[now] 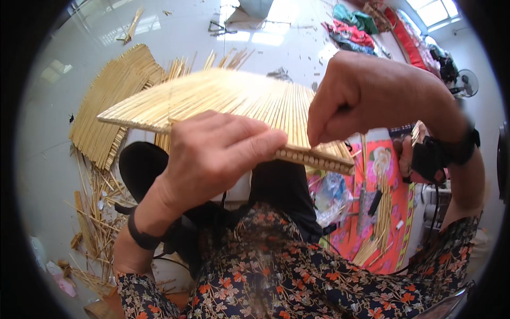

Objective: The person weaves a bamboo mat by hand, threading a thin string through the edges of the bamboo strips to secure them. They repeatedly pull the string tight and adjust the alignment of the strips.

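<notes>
Across my lap lies a fan-shaped panel of pale straw-like sticks [234,95], laid side by side, with a row of cut round ends along its near right edge. My left hand [212,154] is closed over the panel's near edge, thumb along the rim. Above the panel's right part, my right hand [353,98] is closed with its fingertips down at the surface of the sticks. Whatever is pinched in those fingers is hidden.
A similar stick panel [103,106] lies on the tiled floor at left, with loose sticks [98,212] strewn below. At right, a pink flowered mat [380,159] bears a stick bundle [381,218] and a crumpled plastic bag [332,196]. A fan [467,82] stands far right.
</notes>
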Tool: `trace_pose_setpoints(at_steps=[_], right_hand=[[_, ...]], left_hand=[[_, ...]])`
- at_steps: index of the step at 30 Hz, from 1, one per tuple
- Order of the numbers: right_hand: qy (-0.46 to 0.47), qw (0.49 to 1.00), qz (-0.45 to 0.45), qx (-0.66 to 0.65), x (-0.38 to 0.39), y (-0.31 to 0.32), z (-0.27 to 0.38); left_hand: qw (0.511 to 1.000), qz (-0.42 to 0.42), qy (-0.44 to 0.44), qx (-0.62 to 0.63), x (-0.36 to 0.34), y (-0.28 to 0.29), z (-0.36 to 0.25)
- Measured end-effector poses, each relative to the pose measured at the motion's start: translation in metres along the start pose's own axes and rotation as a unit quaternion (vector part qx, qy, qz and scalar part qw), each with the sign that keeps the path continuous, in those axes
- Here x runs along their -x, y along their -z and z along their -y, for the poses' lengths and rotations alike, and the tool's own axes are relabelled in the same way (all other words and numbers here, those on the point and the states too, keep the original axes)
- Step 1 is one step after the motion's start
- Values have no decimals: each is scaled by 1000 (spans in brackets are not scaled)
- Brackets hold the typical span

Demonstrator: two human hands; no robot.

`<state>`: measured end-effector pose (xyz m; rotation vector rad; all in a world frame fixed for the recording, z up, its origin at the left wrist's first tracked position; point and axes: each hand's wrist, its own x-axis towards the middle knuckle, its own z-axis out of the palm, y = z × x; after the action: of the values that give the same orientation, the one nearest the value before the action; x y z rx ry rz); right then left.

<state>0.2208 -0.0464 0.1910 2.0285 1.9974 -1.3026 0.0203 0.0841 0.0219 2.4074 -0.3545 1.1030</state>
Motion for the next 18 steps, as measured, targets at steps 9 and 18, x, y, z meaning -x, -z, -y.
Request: trace_pose_setpoints(at_steps=[9,18], right_hand=[[-82,989,-75,-98,-22,60,-33],[-77,993,-28,-88,-58,62,-40]], left_hand=[[975,19,104,196,-36,-5,83],[964,42,134,224,-16,-9,111]])
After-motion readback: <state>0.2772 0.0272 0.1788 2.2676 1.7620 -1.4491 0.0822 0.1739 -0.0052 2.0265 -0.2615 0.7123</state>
